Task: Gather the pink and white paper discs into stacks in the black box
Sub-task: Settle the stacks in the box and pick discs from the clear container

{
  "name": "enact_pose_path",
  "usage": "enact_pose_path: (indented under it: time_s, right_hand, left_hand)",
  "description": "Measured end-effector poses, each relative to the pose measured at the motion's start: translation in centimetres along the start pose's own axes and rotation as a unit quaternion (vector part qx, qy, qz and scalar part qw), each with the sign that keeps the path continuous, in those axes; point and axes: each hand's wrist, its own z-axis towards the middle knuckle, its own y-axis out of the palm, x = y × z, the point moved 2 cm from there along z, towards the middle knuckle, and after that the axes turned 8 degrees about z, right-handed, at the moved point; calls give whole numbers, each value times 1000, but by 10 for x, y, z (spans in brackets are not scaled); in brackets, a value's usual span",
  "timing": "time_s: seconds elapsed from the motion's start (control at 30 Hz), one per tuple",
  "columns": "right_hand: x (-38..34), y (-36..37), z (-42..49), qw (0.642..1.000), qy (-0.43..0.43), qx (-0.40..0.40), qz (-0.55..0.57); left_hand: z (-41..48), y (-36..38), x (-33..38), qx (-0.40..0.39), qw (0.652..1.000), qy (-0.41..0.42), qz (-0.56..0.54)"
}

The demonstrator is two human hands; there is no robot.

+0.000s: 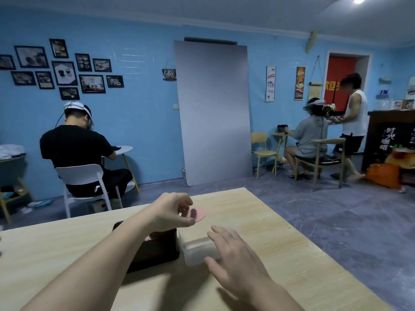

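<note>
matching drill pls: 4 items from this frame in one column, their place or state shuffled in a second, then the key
Items
1. round pink paper disc
2. black rectangular box
3. clear plastic container
4. right hand

Places or states
A. on the wooden table, partly hidden under the left forearm
B. open, fingers spread, over the clear container
C. pinched in the left hand, above the table
D. on the table just right of the black box

Pairs: 1-C, 2-A, 3-D, 4-B

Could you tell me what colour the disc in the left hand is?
Pink disc, head view.
</note>
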Motion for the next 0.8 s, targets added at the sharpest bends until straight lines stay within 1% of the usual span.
enact_pose_path:
  time_s: [0.1, 0.23, 0.37, 0.5, 0.63, 0.8]
  right_hand:
    - [-12, 6, 9, 1000, -1, -1, 1]
    - [-22, 16, 16, 1000, -11, -4, 12]
    - [-24, 25, 15, 1000, -18, 5, -4]
    - [-21, 27, 15, 1000, -16, 5, -3]
    - [-20, 31, 16, 1000, -14, 8, 3]
    - [-21, 31, 16, 1000, -15, 18, 1]
  left_hand:
    - [-15, -12, -23, 15, 999, -31, 26]
    - [-32, -18, -44, -1, 997, -56, 60]
    - [-38, -14, -55, -7, 994, -69, 89]
    - [-37, -9, -61, -26, 992, -76, 97]
    - [-37, -5, -65, -32, 989, -66, 132]
    - [-40, -4, -66, -32, 989, -73, 128]
